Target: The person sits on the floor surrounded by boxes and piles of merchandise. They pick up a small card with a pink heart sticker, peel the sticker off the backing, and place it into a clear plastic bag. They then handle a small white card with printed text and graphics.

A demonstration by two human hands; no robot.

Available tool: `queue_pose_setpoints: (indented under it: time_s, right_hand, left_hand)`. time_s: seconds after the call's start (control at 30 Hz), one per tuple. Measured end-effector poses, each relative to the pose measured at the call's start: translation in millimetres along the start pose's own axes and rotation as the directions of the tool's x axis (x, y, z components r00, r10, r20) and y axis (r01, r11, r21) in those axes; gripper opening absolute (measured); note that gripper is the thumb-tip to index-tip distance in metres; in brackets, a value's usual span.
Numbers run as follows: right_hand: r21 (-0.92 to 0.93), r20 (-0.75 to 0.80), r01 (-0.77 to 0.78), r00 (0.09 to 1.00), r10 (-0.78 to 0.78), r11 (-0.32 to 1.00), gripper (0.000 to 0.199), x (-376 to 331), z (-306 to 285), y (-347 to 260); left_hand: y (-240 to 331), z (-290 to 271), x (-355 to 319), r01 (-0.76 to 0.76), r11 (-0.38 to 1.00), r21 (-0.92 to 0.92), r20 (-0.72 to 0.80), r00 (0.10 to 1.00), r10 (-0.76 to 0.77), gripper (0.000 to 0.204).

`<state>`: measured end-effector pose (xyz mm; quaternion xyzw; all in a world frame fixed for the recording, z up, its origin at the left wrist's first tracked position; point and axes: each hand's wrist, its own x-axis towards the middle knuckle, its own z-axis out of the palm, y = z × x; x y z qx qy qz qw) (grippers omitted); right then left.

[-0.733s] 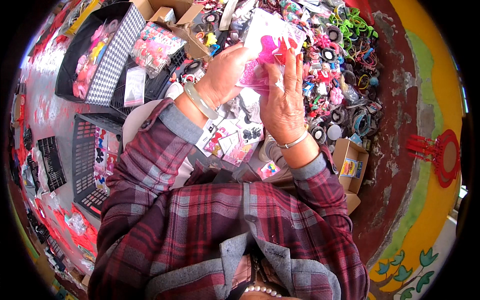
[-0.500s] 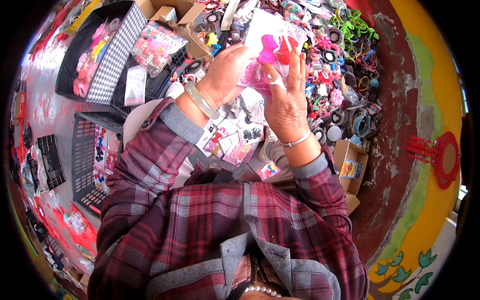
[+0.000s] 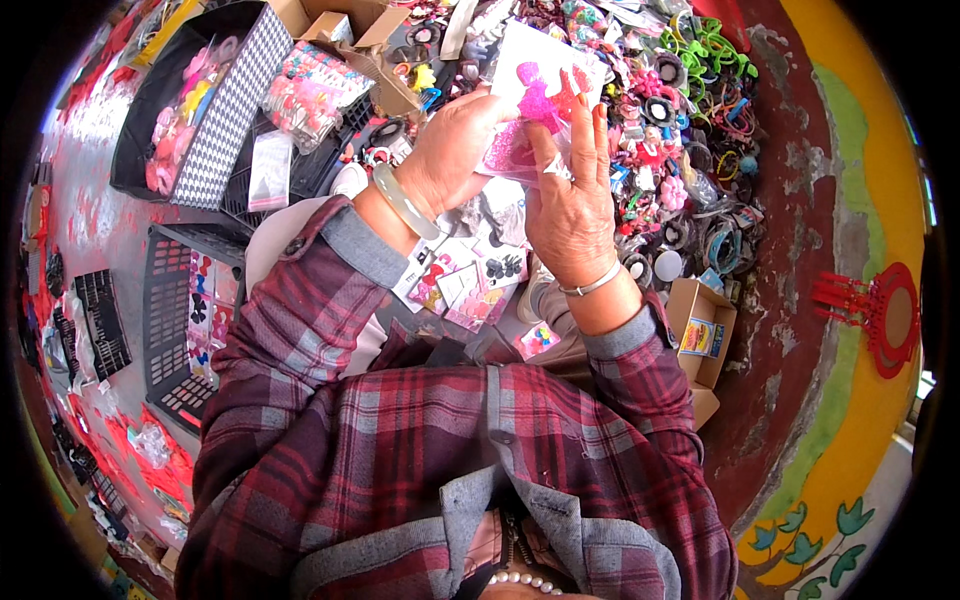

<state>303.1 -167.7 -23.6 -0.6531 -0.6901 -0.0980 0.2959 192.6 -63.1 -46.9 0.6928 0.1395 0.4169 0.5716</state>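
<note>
A white card with glittery pink and red bow-shaped pieces, in a clear plastic bag (image 3: 507,72), is held up in front of me at the top middle. My left hand (image 3: 443,155) is closed on its left edge, thumb across the front. My right hand (image 3: 575,222) is at the lower right of the bag, one bent finger pressing on the plastic and the other fingers stretched along the side; its thumb is hard to make out. Below the hands, several cards with bows (image 3: 462,282) lie in a loose pile.
A heap of hair ties and green bands (image 3: 705,50) spreads at the right, beside a painted wall (image 3: 790,250). On the left stand a houndstooth bin (image 3: 225,120), a grey plastic crate (image 3: 172,300) and packed pink accessories (image 3: 312,95). A small open carton (image 3: 708,375) sits by my right arm.
The bagged card has tipped slightly, and its top edge has shifted a little left. My right hand's bent finger has moved slightly over the plastic; the left hand keeps its hold.
</note>
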Motion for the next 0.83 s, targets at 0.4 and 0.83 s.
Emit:
queue_pose_setpoints:
  time_s: [0.4,0.83]
  right_hand:
    - [-0.004,-0.014,0.034,0.999,-0.034,0.999,0.054,-4,2,4]
    - [-0.017,-0.005,-0.003,1.0,0.003,1.0,0.049,-5,5,2]
  left_hand:
    - [2,3,5,0.392,0.488,-0.779,0.139,0.868,-0.476,0.022]
    - [-15,4,1,0.338,0.887,-0.314,-0.059,0.926,-0.374,0.022]
